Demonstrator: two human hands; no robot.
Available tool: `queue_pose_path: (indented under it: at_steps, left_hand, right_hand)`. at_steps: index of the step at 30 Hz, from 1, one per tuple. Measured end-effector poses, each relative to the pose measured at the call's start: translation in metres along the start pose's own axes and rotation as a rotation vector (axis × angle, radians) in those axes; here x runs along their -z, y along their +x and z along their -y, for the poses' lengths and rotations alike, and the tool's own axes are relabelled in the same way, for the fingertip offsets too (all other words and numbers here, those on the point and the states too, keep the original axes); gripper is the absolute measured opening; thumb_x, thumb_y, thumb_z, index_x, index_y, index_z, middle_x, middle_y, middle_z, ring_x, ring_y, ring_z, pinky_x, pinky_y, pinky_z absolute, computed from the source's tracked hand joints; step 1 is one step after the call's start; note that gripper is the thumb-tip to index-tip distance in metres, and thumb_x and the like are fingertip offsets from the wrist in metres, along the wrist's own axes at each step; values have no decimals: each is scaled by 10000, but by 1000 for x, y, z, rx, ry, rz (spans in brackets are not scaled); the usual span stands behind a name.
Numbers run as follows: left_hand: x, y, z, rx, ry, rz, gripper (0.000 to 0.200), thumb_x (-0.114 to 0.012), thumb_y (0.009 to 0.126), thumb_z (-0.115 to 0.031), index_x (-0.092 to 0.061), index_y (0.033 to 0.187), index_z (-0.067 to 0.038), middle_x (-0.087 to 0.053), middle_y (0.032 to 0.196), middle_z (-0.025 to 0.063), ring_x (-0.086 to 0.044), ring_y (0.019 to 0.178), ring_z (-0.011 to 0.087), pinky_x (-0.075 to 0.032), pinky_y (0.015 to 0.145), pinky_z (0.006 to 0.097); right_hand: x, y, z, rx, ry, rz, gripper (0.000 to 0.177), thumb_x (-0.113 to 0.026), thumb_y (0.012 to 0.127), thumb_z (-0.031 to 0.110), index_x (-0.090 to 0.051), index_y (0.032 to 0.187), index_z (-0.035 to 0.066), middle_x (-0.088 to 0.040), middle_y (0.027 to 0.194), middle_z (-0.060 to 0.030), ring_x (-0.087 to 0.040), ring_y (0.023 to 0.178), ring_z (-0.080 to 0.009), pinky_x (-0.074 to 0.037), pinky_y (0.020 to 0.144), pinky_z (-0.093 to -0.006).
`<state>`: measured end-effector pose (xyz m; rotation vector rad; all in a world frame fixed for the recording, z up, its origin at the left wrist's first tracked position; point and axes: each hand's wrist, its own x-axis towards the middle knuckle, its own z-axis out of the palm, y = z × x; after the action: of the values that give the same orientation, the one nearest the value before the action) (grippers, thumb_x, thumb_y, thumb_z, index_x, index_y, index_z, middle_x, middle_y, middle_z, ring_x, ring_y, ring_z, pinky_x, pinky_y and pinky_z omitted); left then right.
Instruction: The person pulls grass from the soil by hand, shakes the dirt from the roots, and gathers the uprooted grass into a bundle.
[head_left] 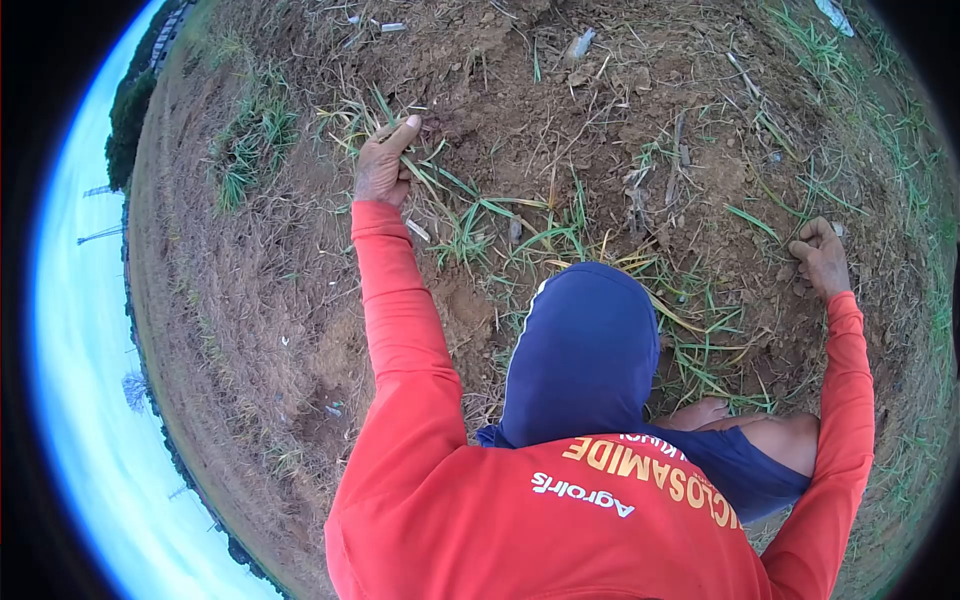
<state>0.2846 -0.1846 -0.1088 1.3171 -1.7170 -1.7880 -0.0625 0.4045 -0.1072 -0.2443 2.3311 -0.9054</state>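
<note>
"Green grass (pixel 465 240) fans out at four o'clock from your left hand (pixel 385 165), touching it close in. How are those fingers?"

"Curled, your thumb laid along them with blades right beside — whether you grip any, I can't tell."

"And your right hand (pixel 822 260)?"

"Bent low over the soil (pixel 620 120), fingers drawn together; what they pinch, if anything, is hidden. A few blades (pixel 750 220) lie near it, at ten o'clock."

"How far along do you seem?"

"Part-way at most, I'd judge: some blades sprawl flat, but upright tufts are left. One clump (pixel 245 150) stands untouched, well apart at nine o'clock from your left hand — no gathered pile shows. Nearer you, your blue-clad knee (pixel 580 350) overlaps the grass."
</note>
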Motion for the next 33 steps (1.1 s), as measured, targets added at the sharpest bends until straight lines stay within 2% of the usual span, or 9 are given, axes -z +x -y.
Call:
queue_pose_path:
  at_steps: [2,5,10,15,17,20,23,26,33]
  left_hand:
    - [-11,44,24,-73,1307,-125,330,-817,857,-229,-748,1109,-27,-719,914,27,-629,736,104,-508,636,321]
    - [-12,38,44,-171,139,79,358,-805,865,-245,-738,1150,-38,-711,936,18,-576,715,99,-483,626,337]
    - [-23,-17,8,-20,-28,145,326,-800,891,-271,-732,1129,-58,-675,893,-29,-563,715,45,-420,569,220]
    - [-20,-27,13,-2,-100,128,175,-761,886,-202,-691,944,-52,-672,774,11,-513,500,51,-339,432,187]
    - [1,-18,34,64,-15,141,205,-757,898,-204,-671,1001,-48,-694,870,47,-665,690,86,-365,432,170]
    - [-7,-4,88,130,173,-42,266,-752,901,-284,-697,959,-30,-710,879,74,-686,721,142,-448,504,237]
    - [-24,10,145,84,966,-182,641,-730,848,-565,-729,1010,55,-736,938,214,-710,878,327,-521,843,440]
    - [-40,-20,128,151,699,-71,617,-687,830,-596,-760,916,11,-742,931,247,-714,933,396,-519,861,470]
    - [-59,-51,105,5,682,-174,570,-822,760,-413,-672,1093,25,-722,1079,216,-700,1002,343,-530,905,419]
  right_hand:
    - [0,-3,0,-16,35,21,240,-723,825,108,-539,976,71,-523,733,14,-508,609,-99,-425,554,-277]
    - [4,8,-24,110,-27,11,245,-728,824,115,-544,979,68,-524,747,4,-505,609,-105,-429,556,-291]
    - [0,-2,-12,99,-67,-21,248,-722,829,118,-551,999,62,-520,773,-8,-504,640,-108,-437,584,-288]
    - [1,-2,-12,70,-20,2,234,-712,839,107,-545,998,69,-510,768,10,-490,633,-100,-426,576,-275]
    - [-3,1,-8,73,-3,7,230,-710,843,105,-541,995,72,-505,760,17,-485,625,-94,-419,566,-269]
    - [-1,0,-10,50,-6,16,225,-708,847,105,-537,991,75,-500,748,23,-483,616,-89,-413,555,-264]
    - [-2,-3,-7,32,-2,28,227,-709,842,105,-538,989,76,-498,741,23,-484,617,-92,-415,556,-266]
    - [0,-7,-2,50,-34,-6,233,-718,816,109,-551,972,67,-509,739,14,-495,640,-107,-429,584,-280]
    - [10,-4,-4,48,-60,-91,275,-815,716,139,-617,877,37,-650,770,-72,-626,728,-173,-518,699,-325]
